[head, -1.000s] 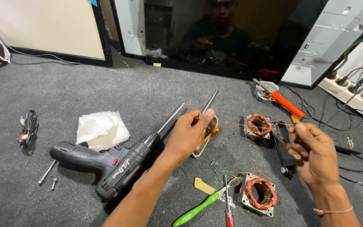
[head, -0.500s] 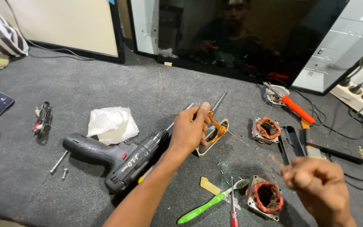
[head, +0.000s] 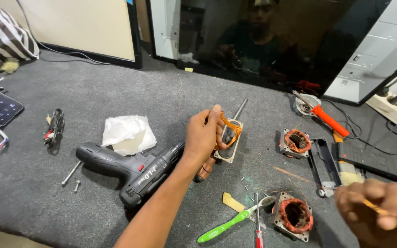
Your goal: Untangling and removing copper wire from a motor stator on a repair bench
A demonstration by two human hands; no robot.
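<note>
Two bare hands work over a dark grey felt-covered bench (head: pixel 116 92): the left hand (head: pixel 204 133) is closed on an orange copper wire coil (head: pixel 232 130) seated in a pale rectangular metal frame (head: pixel 231 146), just right of a black cordless drill (head: pixel 129 170). Low at the frame's right edge, the blurred right hand (head: pixel 380 216) is curled shut, pinching a thin orange wire strand (head: pixel 374 206). Between them lie a green-handled screwdriver (head: pixel 228 224) and a copper-wound square stator (head: pixel 294 216).

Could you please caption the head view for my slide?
Left hand pinches an orange strip at a motor frame beside a black cordless drill; right hand blurred.
</note>
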